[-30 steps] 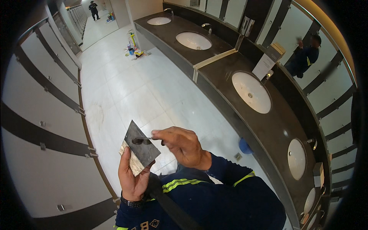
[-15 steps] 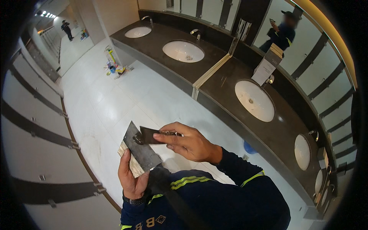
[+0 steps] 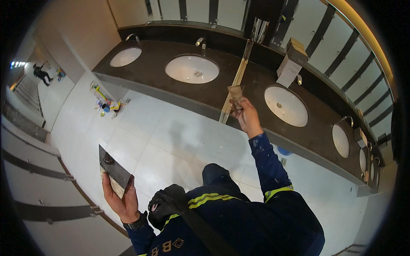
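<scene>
Dark metal plate (image 3: pixel 113 167), flat and roughly square with a small dark lump near its upper edge, rests tilted on the left hand (image 3: pixel 121 199), low at the left over the pale tiled floor (image 3: pixel 171 141); a tan block shows under its lower edge. That hand is closed around it from below, thumb on the near side, wrist bent upward. Well apart, the right hand (image 3: pixel 243 113) is stretched forward on a straight arm in a dark blue sleeve, gripping a small scraper (image 3: pixel 235 92) with a brownish blade pointing up. It sits just above the front edge of the dark surface (image 3: pixel 171 91), beside a pale strip (image 3: pixel 232 87) lying between two white sinks (image 3: pixel 191 68)
</scene>
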The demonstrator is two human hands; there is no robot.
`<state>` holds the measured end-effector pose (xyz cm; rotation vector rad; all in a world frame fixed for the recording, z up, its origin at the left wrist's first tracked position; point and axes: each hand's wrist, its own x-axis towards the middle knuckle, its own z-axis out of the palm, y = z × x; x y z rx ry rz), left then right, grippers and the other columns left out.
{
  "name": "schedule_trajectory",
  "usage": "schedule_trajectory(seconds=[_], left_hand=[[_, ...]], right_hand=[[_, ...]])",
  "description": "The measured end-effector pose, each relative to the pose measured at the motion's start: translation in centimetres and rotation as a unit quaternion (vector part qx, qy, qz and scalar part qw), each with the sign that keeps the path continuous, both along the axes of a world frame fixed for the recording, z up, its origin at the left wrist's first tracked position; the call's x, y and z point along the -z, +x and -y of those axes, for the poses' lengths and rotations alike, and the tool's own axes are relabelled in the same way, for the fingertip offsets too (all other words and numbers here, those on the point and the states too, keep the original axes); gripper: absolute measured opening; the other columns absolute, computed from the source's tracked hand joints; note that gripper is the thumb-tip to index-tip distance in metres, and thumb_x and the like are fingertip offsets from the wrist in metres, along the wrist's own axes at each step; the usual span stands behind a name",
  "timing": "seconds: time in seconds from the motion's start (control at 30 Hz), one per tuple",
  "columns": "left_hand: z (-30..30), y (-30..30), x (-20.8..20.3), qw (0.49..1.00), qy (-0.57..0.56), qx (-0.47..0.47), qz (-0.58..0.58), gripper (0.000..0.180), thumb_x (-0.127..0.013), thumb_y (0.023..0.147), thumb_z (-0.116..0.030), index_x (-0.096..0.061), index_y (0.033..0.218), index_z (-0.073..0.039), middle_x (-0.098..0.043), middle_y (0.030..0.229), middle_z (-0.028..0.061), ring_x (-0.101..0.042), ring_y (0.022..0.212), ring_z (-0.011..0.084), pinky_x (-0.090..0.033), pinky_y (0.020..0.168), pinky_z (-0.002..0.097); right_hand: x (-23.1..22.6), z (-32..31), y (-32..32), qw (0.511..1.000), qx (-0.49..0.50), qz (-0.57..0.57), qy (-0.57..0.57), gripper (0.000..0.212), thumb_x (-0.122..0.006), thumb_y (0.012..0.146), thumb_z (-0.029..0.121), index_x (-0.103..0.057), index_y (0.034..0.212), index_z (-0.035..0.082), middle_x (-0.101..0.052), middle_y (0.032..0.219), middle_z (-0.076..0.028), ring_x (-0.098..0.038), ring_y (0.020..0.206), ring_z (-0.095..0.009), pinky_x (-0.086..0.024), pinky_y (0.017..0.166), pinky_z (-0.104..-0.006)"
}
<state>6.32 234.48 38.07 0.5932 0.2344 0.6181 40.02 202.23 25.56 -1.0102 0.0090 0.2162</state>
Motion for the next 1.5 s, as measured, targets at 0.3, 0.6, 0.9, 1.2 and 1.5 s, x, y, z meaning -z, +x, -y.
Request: schedule_trajectory(seconds=[0.3, 0.6, 0.9, 1.2, 1.5], left_hand=[[-8.3, 18.1, 4.5, 0.986, 0.085, -0.062, -0.127, 0.031, -0.055, 0.098, -0.018, -0.056, 0.126, -0.008, -0.063, 0.12, 0.0063, -0.064, 0.102, 0.0191, -0.052, 0.089, 0.0401], [-12.4, 40.0, 4.4, 0.982, 0.094, -0.029, -0.16, 0.03, -0.055, 0.099, -0.025, -0.059, 0.118, -0.002, -0.068, 0.113, 0.0137, -0.069, 0.094, 0.0218, -0.061, 0.078, 0.0368], [-15.0, 53.5, 2.8, 0.979, 0.048, 0.093, -0.177, 0.033, -0.055, 0.099, -0.016, -0.051, 0.128, 0.0, -0.062, 0.12, 0.0128, -0.063, 0.102, 0.0211, -0.056, 0.083, 0.0335], [-16.3, 57.6, 3.5, 0.859, 0.413, 0.062, -0.295, 0.034, -0.054, 0.095, 0.002, -0.047, 0.129, 0.001, -0.057, 0.109, 0.0088, -0.055, 0.093, 0.0159, -0.05, 0.076, 0.0274], [-14.9, 59.2, 3.8, 0.728, 0.594, 0.046, -0.338, 0.04, -0.056, 0.089, 0.012, -0.047, 0.126, 0.002, -0.054, 0.107, 0.0065, -0.05, 0.089, 0.0141, -0.047, 0.073, 0.0252]], right_hand=[[8.9, 4.5, 26.6, 0.985, 0.167, -0.047, -0.001, 0.016, -0.046, 0.1, 0.015, -0.056, 0.109, 0.006, -0.067, 0.095, -0.009, -0.062, 0.075, -0.015, -0.047, 0.059, -0.0292], [21.1, 8.1, 50.5, 0.943, 0.29, -0.117, -0.118, 0.009, -0.055, 0.093, 0.01, -0.059, 0.098, 0.004, -0.063, 0.086, -0.009, -0.062, 0.07, -0.018, -0.048, 0.063, -0.0307], [22.1, 1.3, 55.1, 0.894, 0.412, -0.132, 0.12, 0.017, -0.044, 0.1, 0.014, -0.057, 0.101, 0.004, -0.063, 0.083, -0.009, -0.057, 0.064, -0.016, -0.045, 0.053, -0.0293], [23.9, 4.4, 57.5, 0.906, 0.403, -0.126, 0.022, 0.014, -0.05, 0.096, 0.012, -0.058, 0.099, 0.001, -0.067, 0.085, -0.01, -0.062, 0.064, -0.015, -0.046, 0.051, -0.0281], [23.5, 4.5, 59.2, 0.901, 0.406, -0.155, -0.005, 0.012, -0.053, 0.094, 0.009, -0.058, 0.1, 0.0, -0.069, 0.086, -0.012, -0.064, 0.066, -0.018, -0.048, 0.053, -0.03]])
